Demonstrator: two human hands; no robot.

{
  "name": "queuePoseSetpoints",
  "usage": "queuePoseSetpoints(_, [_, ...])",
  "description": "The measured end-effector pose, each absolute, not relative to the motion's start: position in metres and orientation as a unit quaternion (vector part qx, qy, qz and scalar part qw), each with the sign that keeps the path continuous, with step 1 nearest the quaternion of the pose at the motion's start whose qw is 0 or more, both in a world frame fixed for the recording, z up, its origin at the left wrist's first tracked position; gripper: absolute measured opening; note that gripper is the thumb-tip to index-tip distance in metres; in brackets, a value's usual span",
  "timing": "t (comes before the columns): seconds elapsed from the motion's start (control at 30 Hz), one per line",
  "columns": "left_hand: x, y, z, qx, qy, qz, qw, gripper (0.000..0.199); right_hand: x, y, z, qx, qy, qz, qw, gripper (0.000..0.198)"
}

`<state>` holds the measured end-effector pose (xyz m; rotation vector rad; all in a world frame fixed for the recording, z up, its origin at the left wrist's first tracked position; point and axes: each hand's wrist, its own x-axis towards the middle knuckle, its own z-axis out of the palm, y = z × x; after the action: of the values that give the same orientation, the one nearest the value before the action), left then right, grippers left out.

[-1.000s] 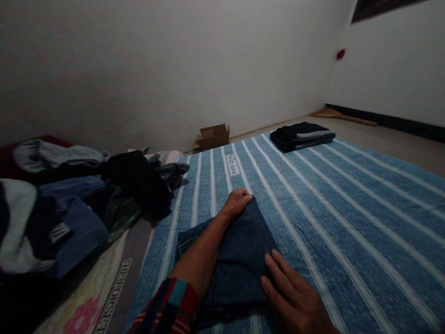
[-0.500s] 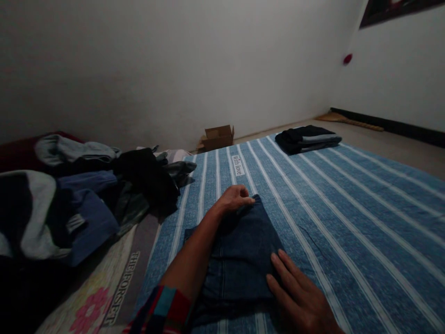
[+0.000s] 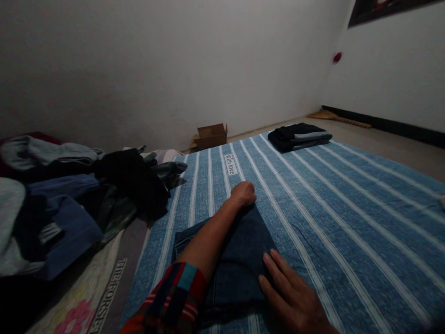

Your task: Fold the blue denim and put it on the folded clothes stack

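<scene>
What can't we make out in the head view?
All head view:
Left hand: fingertips hidden behind its knuckles.
Folded denim: partly covered by left forearm.
Right hand: cut off by bottom edge.
Clothes pile: cut off by left edge.
Red wall object: too small to identify.

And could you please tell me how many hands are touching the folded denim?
2: the left hand, curled at the far corner of the folded denim, and the right hand, resting at its right-hand edge.

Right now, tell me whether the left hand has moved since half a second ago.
Yes: the left hand has shifted slightly to the right, judged against the "With love" label on the striped sheet.
</scene>
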<state>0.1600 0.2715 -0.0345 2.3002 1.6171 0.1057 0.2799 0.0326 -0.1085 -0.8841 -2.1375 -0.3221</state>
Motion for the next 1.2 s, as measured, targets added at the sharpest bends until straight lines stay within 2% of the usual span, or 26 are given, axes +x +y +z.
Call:
queuePoseSetpoints(0.3, [0.143, 0.282, -0.064, 0.771, 0.568, 0.178, 0.226, 0.018, 0.280, 0.028, -0.103, -0.354, -0.841, -0.101, 0.396, 0.028])
queuePoseSetpoints(0.47, [0.143, 0.277, -0.071, 0.766, 0.557, 0.213, 0.241, 0.019, 0.278, 0.025, -0.103, -0.364, -0.835, -0.066, 0.408, 0.030])
queuePoseSetpoints(0.63, [0.144, 0.271, -0.054, 0.786, 0.542, 0.192, 0.225, 0.010, 0.289, 0.022, -0.094, -0.360, -0.835, -0.005, 0.416, 0.034])
queuePoseSetpoints(0.8, [0.133, 0.250, -0.019, 0.813, 0.527, 0.165, 0.186, 0.008, 0.312, 0.012, -0.092, -0.429, -0.800, 0.034, 0.418, 0.041])
queuePoseSetpoints(1.03, [0.122, 0.133, 0.004, 0.903, 0.400, 0.088, 0.129, 0.022, 0.321, 0.010, -0.100, -0.425, -0.800, 0.034, 0.422, 0.040])
queuePoseSetpoints(1.13, [0.118, 0.094, -0.013, 0.911, 0.386, 0.064, 0.127, 0.040, 0.316, 0.012, -0.101, -0.431, -0.803, 0.017, 0.411, 0.035])
queuePoseSetpoints(1.2, [0.112, 0.081, -0.027, 0.895, 0.430, 0.043, 0.113, 0.053, 0.316, 0.012, -0.104, -0.436, -0.803, 0.001, 0.406, 0.031])
